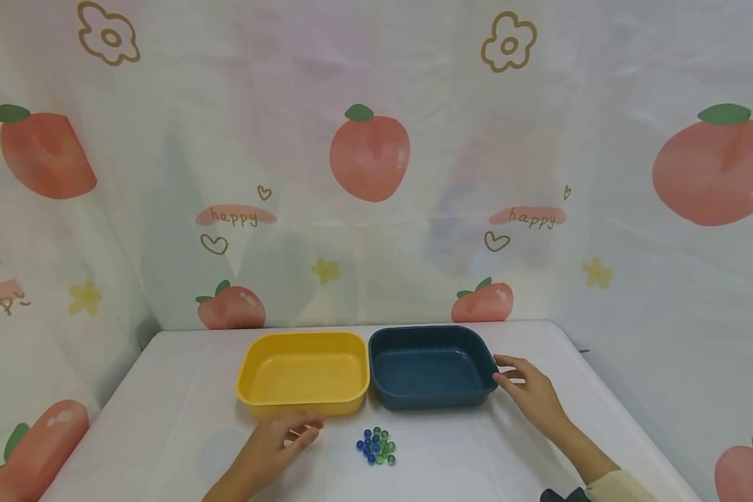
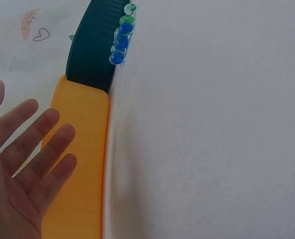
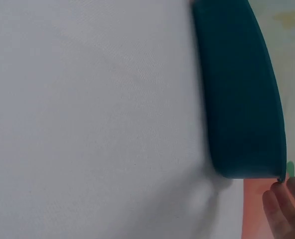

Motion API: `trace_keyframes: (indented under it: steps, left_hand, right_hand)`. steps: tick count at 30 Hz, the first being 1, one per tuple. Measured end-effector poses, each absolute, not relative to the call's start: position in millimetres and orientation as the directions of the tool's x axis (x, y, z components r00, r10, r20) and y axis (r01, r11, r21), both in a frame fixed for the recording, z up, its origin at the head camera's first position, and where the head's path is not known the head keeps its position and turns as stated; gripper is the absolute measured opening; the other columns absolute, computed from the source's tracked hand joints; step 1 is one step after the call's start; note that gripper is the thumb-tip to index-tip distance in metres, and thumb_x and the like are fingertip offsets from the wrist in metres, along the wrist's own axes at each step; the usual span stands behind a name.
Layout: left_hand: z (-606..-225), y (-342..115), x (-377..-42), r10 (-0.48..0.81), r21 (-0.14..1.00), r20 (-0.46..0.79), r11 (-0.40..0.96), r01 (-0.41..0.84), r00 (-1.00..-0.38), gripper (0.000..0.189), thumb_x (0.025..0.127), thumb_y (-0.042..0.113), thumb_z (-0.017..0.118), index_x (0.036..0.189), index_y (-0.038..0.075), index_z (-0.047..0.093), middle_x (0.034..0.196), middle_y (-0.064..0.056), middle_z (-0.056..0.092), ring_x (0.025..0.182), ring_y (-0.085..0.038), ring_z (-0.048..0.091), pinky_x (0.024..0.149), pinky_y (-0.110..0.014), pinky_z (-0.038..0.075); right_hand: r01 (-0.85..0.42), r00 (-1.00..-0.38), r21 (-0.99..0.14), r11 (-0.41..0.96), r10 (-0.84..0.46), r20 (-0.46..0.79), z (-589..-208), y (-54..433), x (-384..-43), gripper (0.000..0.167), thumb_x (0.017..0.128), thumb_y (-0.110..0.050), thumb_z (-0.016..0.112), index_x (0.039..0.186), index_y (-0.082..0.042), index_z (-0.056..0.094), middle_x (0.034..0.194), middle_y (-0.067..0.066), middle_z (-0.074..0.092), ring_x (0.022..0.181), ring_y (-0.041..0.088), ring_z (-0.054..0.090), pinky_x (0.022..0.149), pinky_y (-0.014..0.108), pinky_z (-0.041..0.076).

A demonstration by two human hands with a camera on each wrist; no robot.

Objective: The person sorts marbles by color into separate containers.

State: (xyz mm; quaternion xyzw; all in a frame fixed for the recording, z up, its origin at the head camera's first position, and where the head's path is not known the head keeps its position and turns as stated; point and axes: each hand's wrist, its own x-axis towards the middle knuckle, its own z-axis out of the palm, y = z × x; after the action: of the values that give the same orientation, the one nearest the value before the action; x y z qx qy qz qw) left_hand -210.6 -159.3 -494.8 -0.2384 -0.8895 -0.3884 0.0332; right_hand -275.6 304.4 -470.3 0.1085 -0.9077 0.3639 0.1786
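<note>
A yellow plastic tray (image 1: 304, 408) and a dark blue one (image 1: 429, 401) stand side by side on the white-covered table. My left hand (image 1: 275, 446) is at the front of the yellow tray, its fingers spread apart and holding nothing in the left wrist view. To its right, a small cluster of blue and green glass marbles (image 1: 376, 446) lies on the cloth in front of the two trays. At the right end of the blue tray is my right hand (image 1: 536, 399); its fairly straight fingertips (image 3: 277, 187) are at the rim, apparently touching it.
White cloth (image 1: 163, 418) covers the table and extends to both sides of the trays. Behind them hangs a pale curtain (image 1: 376, 265) printed with peaches, and similar curtain walls stand left and right. A dark object (image 1: 563, 495) shows by the right sleeve.
</note>
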Motion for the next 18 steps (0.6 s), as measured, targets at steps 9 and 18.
trace_keyframes:
  steps: [9,18]
  left_hand:
    - [-498,-153,-211,0.37,0.688,0.205,0.604,0.402,-0.906,0.043,0.1,0.046,0.05,0.12,0.014,0.069,0.108,0.008,0.072,0.09,0.0,0.064,0.075,-0.02,0.057]
    - [-499,-148,-215,0.361,0.711,0.141,0.611,0.348,-0.922,0.044,0.101,0.049,0.048,0.121,0.016,0.069,0.109,0.006,0.072,0.09,0.0,0.063,0.076,-0.02,0.056]
  right_hand:
    - [-0.279,-0.933,-0.661,0.697,-0.036,0.357,-472,302,-275,0.042,0.092,-0.016,0.069,0.131,-0.001,0.059,0.126,0.019,0.062,0.101,0.032,0.066,0.079,0.014,0.054]
    - [-0.221,-0.952,-0.686,0.693,0.0,0.306,-473,301,-277,0.043,0.093,-0.012,0.068,0.132,0.001,0.057,0.13,0.023,0.06,0.102,0.034,0.066,0.08,0.026,0.059]
